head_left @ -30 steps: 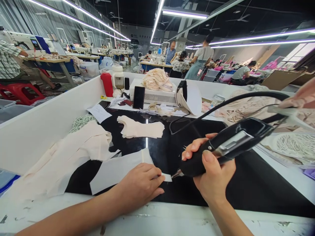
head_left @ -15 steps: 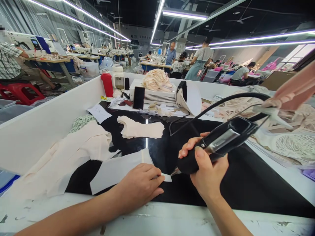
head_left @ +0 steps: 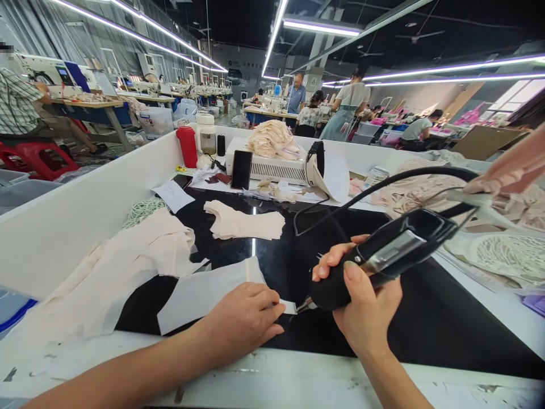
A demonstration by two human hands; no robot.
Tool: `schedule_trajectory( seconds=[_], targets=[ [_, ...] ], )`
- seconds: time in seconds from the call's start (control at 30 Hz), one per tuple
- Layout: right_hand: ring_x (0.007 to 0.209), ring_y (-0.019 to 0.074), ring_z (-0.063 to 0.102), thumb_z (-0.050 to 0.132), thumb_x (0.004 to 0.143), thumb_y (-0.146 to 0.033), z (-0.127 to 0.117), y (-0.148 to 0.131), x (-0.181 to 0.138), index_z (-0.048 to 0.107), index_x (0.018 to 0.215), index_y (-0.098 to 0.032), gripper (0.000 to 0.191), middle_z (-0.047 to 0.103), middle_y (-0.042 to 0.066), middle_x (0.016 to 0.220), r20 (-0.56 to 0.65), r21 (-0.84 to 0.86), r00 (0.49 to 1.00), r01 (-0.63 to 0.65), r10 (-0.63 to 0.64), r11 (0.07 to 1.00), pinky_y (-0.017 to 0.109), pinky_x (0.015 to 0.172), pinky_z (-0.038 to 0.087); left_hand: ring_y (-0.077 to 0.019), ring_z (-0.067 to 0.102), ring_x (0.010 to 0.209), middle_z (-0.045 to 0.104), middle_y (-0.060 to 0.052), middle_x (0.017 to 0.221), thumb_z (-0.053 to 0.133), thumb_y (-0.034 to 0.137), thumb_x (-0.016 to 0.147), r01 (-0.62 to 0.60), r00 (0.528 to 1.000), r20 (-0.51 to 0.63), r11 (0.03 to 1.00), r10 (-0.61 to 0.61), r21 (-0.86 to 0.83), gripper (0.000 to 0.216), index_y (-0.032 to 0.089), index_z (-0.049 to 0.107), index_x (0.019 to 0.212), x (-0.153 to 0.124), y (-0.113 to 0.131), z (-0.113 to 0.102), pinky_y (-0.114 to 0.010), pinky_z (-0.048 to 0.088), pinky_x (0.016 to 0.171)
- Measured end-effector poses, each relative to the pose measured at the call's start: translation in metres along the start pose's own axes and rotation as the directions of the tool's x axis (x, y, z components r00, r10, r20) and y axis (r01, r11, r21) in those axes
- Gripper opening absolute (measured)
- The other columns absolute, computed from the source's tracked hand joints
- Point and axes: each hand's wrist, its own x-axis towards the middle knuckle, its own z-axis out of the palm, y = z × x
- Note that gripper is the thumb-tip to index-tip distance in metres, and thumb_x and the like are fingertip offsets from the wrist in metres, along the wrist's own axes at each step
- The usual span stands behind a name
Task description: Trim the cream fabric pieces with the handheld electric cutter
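Observation:
My right hand (head_left: 366, 307) is wrapped round a black corded hand tool (head_left: 404, 244) with a narrow metal tip (head_left: 307, 305); its exact kind I cannot tell. The tip points left and lies at the end of a narrow strip on a pale fabric piece (head_left: 204, 295), seemingly touching it. With bent fingers, my left hand (head_left: 244, 318) holds this fabric down on the black work surface (head_left: 426, 329), and part of the strip is hidden under those fingers. Further left lie larger cream fabric pieces (head_left: 114, 272). Beyond my hands rests a stack of cut cream pieces (head_left: 247, 220).
White side walls (head_left: 85, 238) border the table. At the back stand a red cup (head_left: 186, 146), a phone (head_left: 241, 169) and a white vented box (head_left: 276, 168) topped with cloth. A black cable (head_left: 374, 184) arches right, by a blurred pinkish shape. Several people are further off.
My right hand and the tool have shifted slightly right and down, the tip staying by the strip's end. My left hand keeps its place on the fabric.

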Motion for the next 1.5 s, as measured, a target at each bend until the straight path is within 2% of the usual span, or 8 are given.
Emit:
schedule_trajectory(
  seconds=[0.33, 0.63, 0.83, 1.03, 1.27, 1.5],
  targets=[
    [0.061, 0.0146, 0.066, 0.086, 0.089, -0.037, -0.003, -0.001, -0.002, 0.063, 0.115, -0.029, 0.035, 0.067, -0.004, 0.082, -0.004, -0.003, 1.000, 0.011, -0.011, 1.000, 0.031, 0.058, 0.060, -0.0221, 0.072, 0.106, 0.075, -0.006, 0.111, 0.062, 0.025, 0.112, -0.020, 1.000, -0.019, 0.998, 0.019, -0.059, 0.010, 0.017, 0.068, 0.114, 0.000, -0.006, -0.005, -0.036, 0.058, 0.097],
    [0.059, 0.0155, 0.065, 0.088, 0.086, -0.035, -0.004, -0.008, -0.001, 0.067, 0.110, -0.027, 0.033, 0.068, -0.004, 0.078, -0.027, -0.014, 1.000, 0.012, -0.013, 1.000, 0.031, 0.054, 0.060, -0.0222, 0.073, 0.105, 0.075, -0.007, 0.113, 0.067, 0.025, 0.109, 0.005, 1.000, -0.023, 0.994, -0.008, -0.112, 0.009, 0.018, 0.072, 0.111, -0.004, -0.008, 0.000, -0.035, 0.059, 0.099],
    [0.056, 0.0153, 0.064, 0.089, 0.083, -0.036, 0.009, -0.005, 0.008, 0.066, 0.109, -0.027, 0.036, 0.067, -0.004, 0.076, -0.055, 0.044, 0.998, 0.028, -0.025, 0.999, 0.030, 0.052, 0.059, -0.0217, 0.072, 0.105, 0.074, -0.008, 0.114, 0.071, 0.026, 0.107, 0.010, 0.999, -0.030, 0.994, -0.014, -0.108, 0.010, 0.017, 0.074, 0.110, -0.001, -0.007, 0.003, -0.034, 0.059, 0.101],
    [0.057, 0.0149, 0.064, 0.085, 0.086, -0.036, 0.025, 0.006, 0.010, 0.062, 0.112, -0.028, 0.036, 0.066, -0.005, 0.078, -0.042, 0.037, 0.999, 0.007, -0.005, 0.999, 0.031, 0.054, 0.059, -0.0216, 0.073, 0.103, 0.074, -0.007, 0.113, 0.073, 0.027, 0.106, -0.005, 0.998, -0.068, 0.996, -0.001, -0.094, 0.011, 0.017, 0.075, 0.108, 0.000, -0.007, 0.006, -0.034, 0.059, 0.101],
    [0.057, 0.0142, 0.064, 0.087, 0.085, -0.035, 0.025, 0.012, 0.008, 0.061, 0.112, -0.027, 0.037, 0.067, -0.005, 0.078, -0.034, 0.039, 0.999, 0.007, -0.005, 0.999, 0.030, 0.054, 0.059, -0.0223, 0.073, 0.104, 0.074, -0.008, 0.114, 0.074, 0.028, 0.105, -0.022, 0.997, -0.081, 0.998, 0.016, -0.067, 0.013, 0.015, 0.074, 0.111, 0.000, -0.007, 0.011, -0.036, 0.060, 0.101],
    [0.055, 0.0143, 0.064, 0.087, 0.083, -0.032, 0.022, 0.005, 0.011, 0.064, 0.108, -0.026, 0.035, 0.068, -0.005, 0.076, -0.055, 0.039, 0.998, -0.002, 0.004, 0.999, 0.030, 0.052, 0.059, -0.0207, 0.072, 0.105, 0.074, -0.008, 0.110, 0.069, 0.029, 0.109, -0.035, 0.996, -0.082, 0.998, 0.031, -0.045, 0.015, 0.015, 0.074, 0.107, 0.002, -0.007, 0.010, -0.033, 0.059, 0.101]
  ],
)
